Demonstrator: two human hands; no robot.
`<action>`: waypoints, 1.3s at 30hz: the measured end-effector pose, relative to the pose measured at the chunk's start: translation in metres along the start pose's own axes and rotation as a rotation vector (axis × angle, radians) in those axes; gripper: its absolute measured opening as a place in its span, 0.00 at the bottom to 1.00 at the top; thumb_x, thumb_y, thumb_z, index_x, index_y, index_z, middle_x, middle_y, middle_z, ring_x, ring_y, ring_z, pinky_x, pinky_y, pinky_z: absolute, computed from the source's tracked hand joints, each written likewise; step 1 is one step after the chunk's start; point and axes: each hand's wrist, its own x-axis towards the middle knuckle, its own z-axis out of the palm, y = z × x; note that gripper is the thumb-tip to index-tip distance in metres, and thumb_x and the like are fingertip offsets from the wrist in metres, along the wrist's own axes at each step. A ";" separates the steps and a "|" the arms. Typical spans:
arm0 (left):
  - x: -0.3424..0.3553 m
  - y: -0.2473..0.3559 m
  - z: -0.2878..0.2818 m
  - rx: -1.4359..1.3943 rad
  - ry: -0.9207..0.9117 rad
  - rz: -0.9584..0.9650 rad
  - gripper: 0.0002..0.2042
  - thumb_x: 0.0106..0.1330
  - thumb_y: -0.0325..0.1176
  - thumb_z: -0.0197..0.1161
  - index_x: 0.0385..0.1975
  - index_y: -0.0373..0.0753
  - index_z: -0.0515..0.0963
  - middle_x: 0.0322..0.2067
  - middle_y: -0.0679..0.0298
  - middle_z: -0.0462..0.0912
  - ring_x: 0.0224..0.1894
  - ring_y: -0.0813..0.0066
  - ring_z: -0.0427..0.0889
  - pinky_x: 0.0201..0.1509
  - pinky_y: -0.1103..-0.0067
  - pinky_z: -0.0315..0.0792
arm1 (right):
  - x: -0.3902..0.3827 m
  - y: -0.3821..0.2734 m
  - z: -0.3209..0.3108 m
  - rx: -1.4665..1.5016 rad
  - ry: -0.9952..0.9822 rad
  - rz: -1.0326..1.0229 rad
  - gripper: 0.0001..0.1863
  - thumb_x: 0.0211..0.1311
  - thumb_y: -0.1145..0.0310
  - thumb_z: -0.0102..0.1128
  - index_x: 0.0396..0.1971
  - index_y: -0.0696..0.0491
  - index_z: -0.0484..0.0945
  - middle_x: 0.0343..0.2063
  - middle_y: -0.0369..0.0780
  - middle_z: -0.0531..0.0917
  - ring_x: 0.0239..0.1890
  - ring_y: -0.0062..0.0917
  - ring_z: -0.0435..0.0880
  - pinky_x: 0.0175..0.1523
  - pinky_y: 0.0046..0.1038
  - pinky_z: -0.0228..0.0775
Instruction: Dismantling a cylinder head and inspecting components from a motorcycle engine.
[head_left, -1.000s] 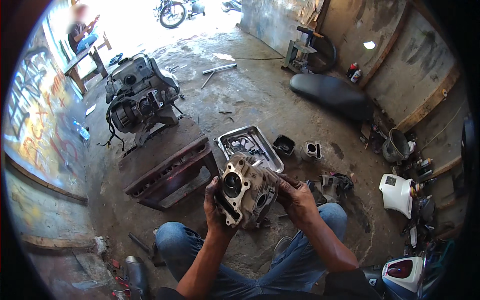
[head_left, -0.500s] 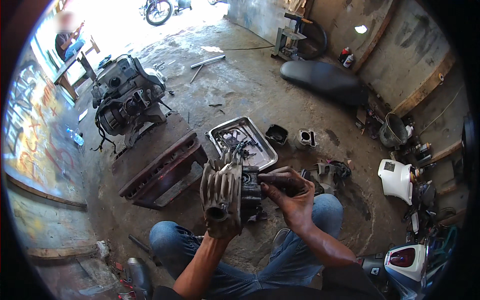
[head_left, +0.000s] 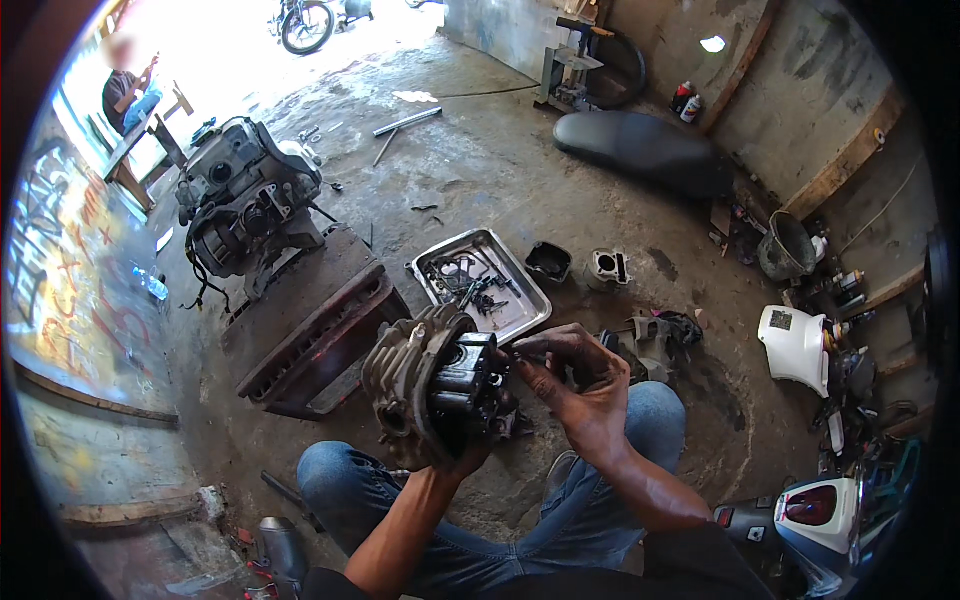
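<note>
A finned engine cylinder head (head_left: 398,372) rests in my left hand (head_left: 466,462), whose fingers wrap under it and are mostly hidden behind the metal. Its open side, with a dark, oily rocker assembly (head_left: 466,362), faces right and upward. My right hand (head_left: 588,390) is pinched at the right edge of that assembly, thumb and forefinger together. Whatever sits between those fingertips is too small and dark to make out. Just beyond the head lies a metal tray (head_left: 518,316) of small parts and bolts.
Past the tray stand a black housing (head_left: 549,262) and a cylinder block (head_left: 606,268). An engine (head_left: 245,190) sits on a dark stand (head_left: 320,330) at left. A motorcycle seat (head_left: 640,150), a bucket (head_left: 785,250) and a white panel (head_left: 795,345) line the right. A person (head_left: 125,95) sits far left.
My left hand has turned and tilted the cylinder head, so its inner rocker side now shows more. My right hand stays pinched at its right edge, shifted only slightly.
</note>
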 end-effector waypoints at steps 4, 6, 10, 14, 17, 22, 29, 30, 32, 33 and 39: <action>-0.001 0.006 0.009 -0.352 0.011 -0.045 0.23 0.74 0.39 0.50 0.65 0.39 0.61 0.58 0.55 0.72 0.51 0.69 0.77 0.54 0.74 0.76 | 0.000 -0.006 0.000 -0.185 -0.077 -0.115 0.11 0.53 0.78 0.71 0.38 0.54 0.85 0.36 0.34 0.79 0.35 0.13 0.75 0.37 0.19 0.67; 0.001 0.005 0.006 -0.026 0.129 0.016 0.23 0.72 0.35 0.53 0.65 0.38 0.61 0.57 0.56 0.73 0.54 0.69 0.76 0.55 0.75 0.76 | -0.002 -0.008 0.001 -0.210 -0.097 -0.127 0.12 0.52 0.78 0.71 0.39 0.52 0.85 0.37 0.35 0.80 0.38 0.17 0.78 0.41 0.21 0.70; 0.001 0.009 0.031 0.431 0.043 -0.032 0.25 0.67 0.30 0.59 0.63 0.37 0.63 0.55 0.57 0.73 0.56 0.68 0.74 0.59 0.73 0.72 | -0.002 -0.010 0.001 -0.313 -0.111 -0.191 0.14 0.50 0.77 0.72 0.39 0.50 0.86 0.38 0.38 0.80 0.42 0.23 0.81 0.46 0.25 0.75; 0.001 0.007 0.032 1.323 0.220 0.022 0.25 0.65 0.29 0.61 0.62 0.36 0.65 0.54 0.57 0.73 0.56 0.66 0.75 0.63 0.72 0.69 | 0.000 -0.009 0.004 -0.304 -0.059 -0.231 0.15 0.45 0.75 0.75 0.37 0.47 0.87 0.33 0.35 0.78 0.35 0.23 0.79 0.40 0.24 0.71; -0.007 0.003 0.012 1.182 0.136 0.110 0.25 0.63 0.29 0.63 0.61 0.37 0.67 0.54 0.58 0.74 0.57 0.65 0.74 0.64 0.73 0.68 | 0.000 -0.009 0.005 -0.321 -0.059 -0.243 0.15 0.46 0.75 0.75 0.37 0.46 0.87 0.33 0.35 0.78 0.36 0.23 0.79 0.40 0.24 0.72; -0.009 -0.002 0.000 1.463 0.015 0.178 0.27 0.64 0.37 0.64 0.61 0.39 0.64 0.54 0.61 0.73 0.58 0.70 0.72 0.62 0.74 0.72 | 0.001 -0.008 0.002 -0.358 -0.060 -0.281 0.14 0.46 0.76 0.74 0.36 0.49 0.87 0.33 0.36 0.78 0.36 0.23 0.79 0.41 0.25 0.72; -0.006 0.007 0.018 1.524 -0.082 0.427 0.31 0.60 0.42 0.66 0.61 0.39 0.66 0.56 0.60 0.72 0.59 0.66 0.71 0.64 0.69 0.67 | 0.005 -0.010 -0.004 -0.421 -0.129 -0.320 0.15 0.46 0.77 0.73 0.37 0.50 0.86 0.35 0.38 0.78 0.37 0.24 0.80 0.42 0.26 0.74; -0.006 0.008 0.020 1.524 -0.087 0.425 0.31 0.60 0.42 0.66 0.61 0.39 0.66 0.56 0.60 0.72 0.59 0.66 0.71 0.64 0.69 0.67 | 0.005 -0.010 -0.005 -0.398 -0.135 -0.308 0.14 0.46 0.77 0.73 0.37 0.51 0.85 0.35 0.38 0.78 0.37 0.25 0.80 0.42 0.26 0.74; -0.005 0.009 0.022 1.730 -0.047 0.492 0.29 0.56 0.35 0.71 0.58 0.39 0.70 0.52 0.56 0.75 0.55 0.59 0.74 0.59 0.67 0.69 | 0.004 -0.009 -0.004 -0.376 -0.138 -0.296 0.14 0.47 0.77 0.72 0.37 0.51 0.85 0.35 0.38 0.78 0.38 0.25 0.80 0.42 0.26 0.74; -0.005 0.008 0.023 1.730 -0.052 0.491 0.29 0.56 0.35 0.71 0.58 0.39 0.70 0.52 0.56 0.75 0.55 0.59 0.74 0.59 0.67 0.69 | 0.003 -0.009 -0.004 -0.365 -0.129 -0.277 0.14 0.47 0.77 0.72 0.37 0.52 0.84 0.35 0.38 0.78 0.38 0.25 0.80 0.42 0.26 0.74; -0.006 0.006 0.018 1.779 0.009 0.433 0.27 0.57 0.37 0.69 0.57 0.39 0.71 0.52 0.56 0.75 0.55 0.56 0.74 0.61 0.65 0.67 | -0.001 -0.006 -0.004 -0.398 -0.152 -0.286 0.15 0.53 0.72 0.69 0.43 0.51 0.80 0.39 0.41 0.78 0.41 0.32 0.83 0.44 0.31 0.78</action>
